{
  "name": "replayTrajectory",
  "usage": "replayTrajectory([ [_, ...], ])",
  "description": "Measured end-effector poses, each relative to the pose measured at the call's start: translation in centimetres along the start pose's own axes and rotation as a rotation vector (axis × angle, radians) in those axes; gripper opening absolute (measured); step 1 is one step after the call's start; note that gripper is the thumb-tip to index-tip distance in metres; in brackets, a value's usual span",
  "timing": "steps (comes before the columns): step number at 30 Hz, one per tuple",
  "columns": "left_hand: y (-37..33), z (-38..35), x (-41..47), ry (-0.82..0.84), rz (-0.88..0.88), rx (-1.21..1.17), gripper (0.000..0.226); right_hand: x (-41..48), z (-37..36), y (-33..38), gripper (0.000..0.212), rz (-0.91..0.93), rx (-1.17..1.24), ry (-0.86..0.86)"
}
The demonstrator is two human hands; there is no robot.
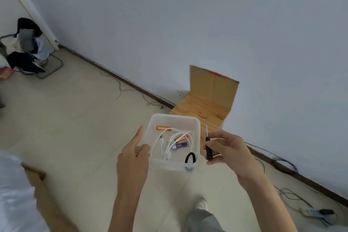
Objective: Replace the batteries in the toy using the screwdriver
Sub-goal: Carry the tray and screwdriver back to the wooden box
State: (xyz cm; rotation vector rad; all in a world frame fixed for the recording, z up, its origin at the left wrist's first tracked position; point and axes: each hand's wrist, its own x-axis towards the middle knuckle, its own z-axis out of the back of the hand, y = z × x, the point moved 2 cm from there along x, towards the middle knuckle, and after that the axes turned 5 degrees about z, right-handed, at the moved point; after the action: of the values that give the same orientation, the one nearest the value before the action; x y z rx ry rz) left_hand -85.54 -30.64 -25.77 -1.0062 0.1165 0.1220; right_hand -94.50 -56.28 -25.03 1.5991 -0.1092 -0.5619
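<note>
L hand [131, 156] grips the near-left corner of a clear box [175, 116]: thumb over the rim, forefinger straight up along the outer wall. Box is held up above the floor. R hand [231, 149] pinches the screwdriver [208, 148] by its black handle, tip up, just right of the box & apart from it. In the box: orange battery [163, 128], gold battery [181, 137], purple battery [180, 145], white cable [161, 141], black band [186, 158]. Behind: wooden stool [199, 107] w/ cardboard [212, 86] against the wall.
</note>
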Motion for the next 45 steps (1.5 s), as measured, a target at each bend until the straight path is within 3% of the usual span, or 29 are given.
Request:
replayTrajectory([
  [14,-8.9,-7.1,27.1,0.136,-0.058,-0.011,0.066,25.1,-2.1,7.0,0.018,-0.026,0.007,-0.119],
  [22,-11.2,-14.7,42.5,0.358,-0.247,0.112,0.075,35.9,-2.9,5.2,0.019,-0.082,0.009,-0.335],
  [27,-11.5,-20.1,50.9,0.494,-0.304,0.11,0.064,40.7,-4.5,1.3,0.019,-0.242,0.029,-0.476],
  [33,-9.1,-26.9,57.2,0.531,-0.343,0.187,0.063,46.7,-5.0,-5.2,0.019,-0.357,-0.078,-0.627],
  [45,5.6,-45.1,61.4,0.612,-0.269,0.184,0.065,59.2,0.8,-25.1,0.027,-0.547,-0.493,-0.602],
])
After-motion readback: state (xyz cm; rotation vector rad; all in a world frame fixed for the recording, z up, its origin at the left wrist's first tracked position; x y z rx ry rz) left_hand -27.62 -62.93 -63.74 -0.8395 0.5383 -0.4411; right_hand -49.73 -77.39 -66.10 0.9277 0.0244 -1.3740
